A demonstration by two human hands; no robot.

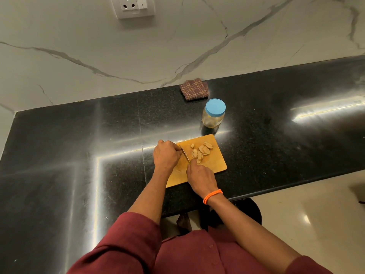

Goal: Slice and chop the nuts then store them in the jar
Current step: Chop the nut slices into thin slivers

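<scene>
A wooden cutting board point(215, 163) lies on the black counter with several pale sliced nuts point(201, 150) piled on its far half. My right hand point(200, 177) grips the handle of a knife point(185, 154), and the blade points away toward the board's left edge. My left hand point(166, 155) sits with curled fingers at the blade's far end, holding a nut there; the nut itself is hidden under the fingers. One small nut piece point(178, 171) lies near the board's left edge. A clear jar point(213, 117) with a blue lid stands closed just beyond the board.
A folded brown checked cloth point(194, 89) lies against the marble wall behind the jar. The black counter point(79, 155) stretches left and right; its front edge runs just right of my right wrist. A wall socket point(134, 5) is high up.
</scene>
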